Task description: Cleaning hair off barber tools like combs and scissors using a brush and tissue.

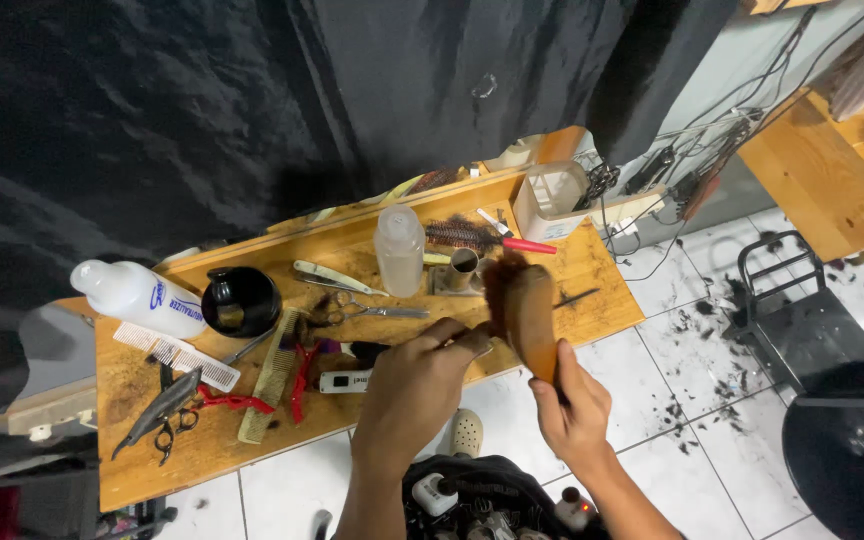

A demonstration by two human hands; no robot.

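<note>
Wooden brush [530,318] stands upright above the front edge of the wooden shelf [592,270], its handle clamped in the closed fingers of the right hand [574,408]. Left hand [414,392] is curled, fingertips [472,342] touching the brush bristles. Beyond the fingertips lie scissors [372,310] and a clear bottle [398,250]; a white bottle [137,296] sits well apart to their left.

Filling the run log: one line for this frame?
right hand: grips brush handle | left hand: fingers on bristles | below: wooden tray

A black cape [252,110] is hanging far behind a wooden shelf [612,300]; hair clippings are lying across the white tiled floor [692,400] at right.
</note>
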